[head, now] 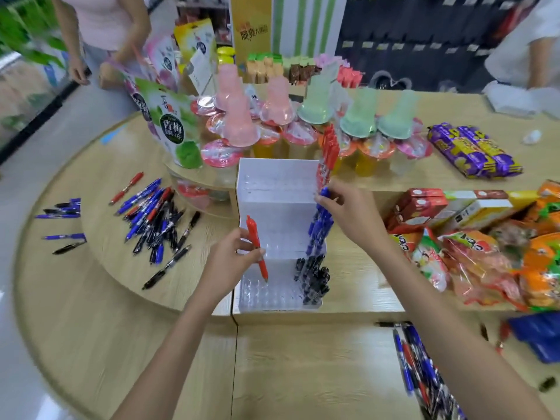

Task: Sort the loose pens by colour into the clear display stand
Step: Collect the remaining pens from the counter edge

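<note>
The clear stepped display stand [272, 189] sits in the middle of the wooden table. Red pens [328, 156] fill the right end of its top tier, blue pens [318, 231] the middle tier and black pens [315, 278] the bottom tier. My left hand [233, 262] pinches a red pen [257, 247] upright, tip down, over the left side of the bottom tier. My right hand [348, 210] pinches a blue pen [325, 194] at the top of the blue row. A pile of loose pens [157, 219] lies to the left; another pile of loose pens [421, 368] lies at the lower right.
Jelly cups [272, 128] and snack pouches [169, 122] stand behind the stand. Snack bags [485, 253] and boxes [439, 207] crowd the right. A few stray pens [63, 213] lie near the round table's left edge. Two other people stand at the far left and far right.
</note>
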